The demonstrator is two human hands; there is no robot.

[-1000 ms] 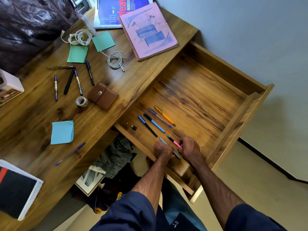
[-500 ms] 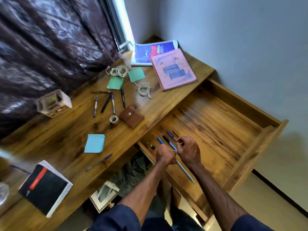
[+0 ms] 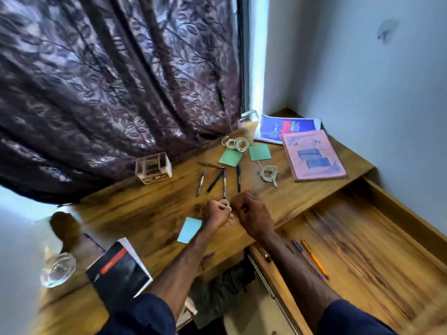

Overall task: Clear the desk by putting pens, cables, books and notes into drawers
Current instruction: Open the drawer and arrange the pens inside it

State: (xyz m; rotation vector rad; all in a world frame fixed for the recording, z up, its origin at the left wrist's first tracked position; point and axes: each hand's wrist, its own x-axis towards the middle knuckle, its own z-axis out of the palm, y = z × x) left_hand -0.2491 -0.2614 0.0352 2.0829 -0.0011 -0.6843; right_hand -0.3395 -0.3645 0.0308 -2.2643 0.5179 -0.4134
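Observation:
My left hand [image 3: 216, 213] and my right hand [image 3: 252, 213] are side by side over the middle of the wooden desk [image 3: 150, 213], both with curled fingers. A small tape roll [image 3: 225, 203] shows at my left fingertips, which seem to pinch it. What lies under my right hand is hidden. Just beyond them lie several pens [image 3: 224, 183]. Farther back are two coiled white cables [image 3: 269, 172], two green notes [image 3: 231, 157] and a pink book [image 3: 312, 155] partly over a blue book [image 3: 285, 128]. The open drawer [image 3: 362, 238] on the right holds several pens [image 3: 314, 258].
A blue sticky note [image 3: 189, 229] lies by my left wrist and a purple pen [image 3: 208, 255] at the desk's front edge. A black spiral notebook [image 3: 118, 269] and a glass dish [image 3: 58, 270] sit at the near left. A white organiser [image 3: 153, 168] stands before the curtain.
Both hands have left the pens in the drawer and moved up and left onto the desk, to the tape roll. The camera has tilted up towards the curtain and wall.

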